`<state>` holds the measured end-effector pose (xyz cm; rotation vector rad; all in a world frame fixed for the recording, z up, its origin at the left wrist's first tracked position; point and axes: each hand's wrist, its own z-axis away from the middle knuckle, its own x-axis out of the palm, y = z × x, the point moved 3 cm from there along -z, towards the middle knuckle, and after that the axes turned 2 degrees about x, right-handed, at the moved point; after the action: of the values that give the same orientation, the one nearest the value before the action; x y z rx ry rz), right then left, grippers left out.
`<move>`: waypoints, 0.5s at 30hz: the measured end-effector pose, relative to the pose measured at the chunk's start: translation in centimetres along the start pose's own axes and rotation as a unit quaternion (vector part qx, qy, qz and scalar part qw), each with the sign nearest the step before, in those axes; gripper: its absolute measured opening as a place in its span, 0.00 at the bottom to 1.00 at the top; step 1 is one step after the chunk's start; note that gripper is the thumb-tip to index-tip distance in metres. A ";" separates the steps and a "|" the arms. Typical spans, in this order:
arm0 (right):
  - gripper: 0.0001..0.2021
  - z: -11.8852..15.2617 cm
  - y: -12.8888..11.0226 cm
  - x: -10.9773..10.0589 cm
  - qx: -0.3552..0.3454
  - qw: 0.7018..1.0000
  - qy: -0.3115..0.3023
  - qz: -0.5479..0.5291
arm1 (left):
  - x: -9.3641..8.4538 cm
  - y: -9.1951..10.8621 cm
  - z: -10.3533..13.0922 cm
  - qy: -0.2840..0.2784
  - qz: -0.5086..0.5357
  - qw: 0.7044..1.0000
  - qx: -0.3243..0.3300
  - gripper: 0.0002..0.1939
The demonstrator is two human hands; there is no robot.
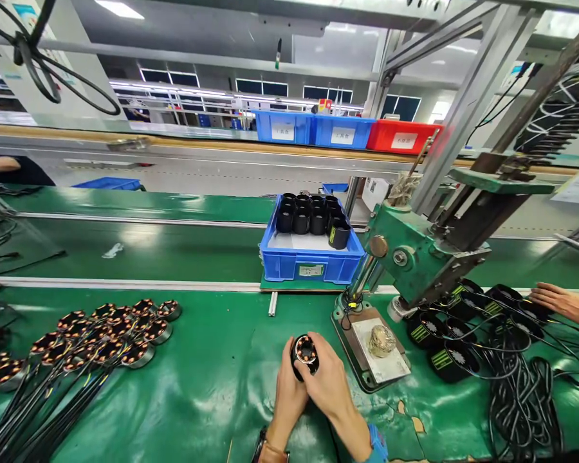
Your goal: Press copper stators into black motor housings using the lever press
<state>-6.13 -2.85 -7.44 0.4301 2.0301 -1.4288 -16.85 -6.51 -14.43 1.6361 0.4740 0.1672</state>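
Note:
A black cylindrical housing point(298, 368) with a copper-wound stator point(305, 349) at its open top is held between my two hands above the green mat. My left hand point(289, 386) wraps round its left side. On the right side and rim my right hand point(329, 381) grips it, with the thumb near the stator. A dark cable hangs below the hands. To the right stands a green arbor press point(405, 251), its base plate point(385, 370) bearing a round metal block point(381, 341).
Several wired stators point(109, 334) lie at left. Beyond my hands, a blue bin point(312, 265) holds black housings. Right of the press are finished-looking black housings point(451, 360) and coiled cables point(525, 405); another person's hand point(562, 302) reaches there. Blue and red bins sit on the shelf.

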 end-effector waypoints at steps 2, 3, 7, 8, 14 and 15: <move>0.28 0.3 0.1 0.1 0.037 0.999 0.009 0.034 | 0.1 -0.2 0.0 0.014 -0.002 1.000 0.005 0.30; 0.28 0.5 0.1 0.0 0.053 0.997 0.011 0.053 | 0.1 -0.2 0.0 0.017 -0.005 1.000 0.009 0.28; 0.29 0.7 -0.7 -0.6 0.066 0.989 0.014 0.135 | 0.0 0.0 0.1 0.010 -0.006 1.000 0.007 0.27; 0.28 0.7 -0.9 -0.7 0.067 0.986 0.018 0.153 | 0.1 0.2 0.1 0.007 -0.004 1.000 0.007 0.27; 0.16 1.3 -0.6 -0.6 0.083 0.972 0.061 0.209 | 1.5 0.2 0.8 -0.020 -0.004 0.999 -0.026 0.26; 0.18 1.6 -0.2 -0.5 0.072 0.974 0.073 0.201 | 1.4 -0.3 1.0 -0.026 -0.010 0.999 -0.033 0.26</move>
<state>-5.33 -4.39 -7.35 0.9746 1.8175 -1.3219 -15.24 -6.88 -15.09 1.5668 0.4408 0.1247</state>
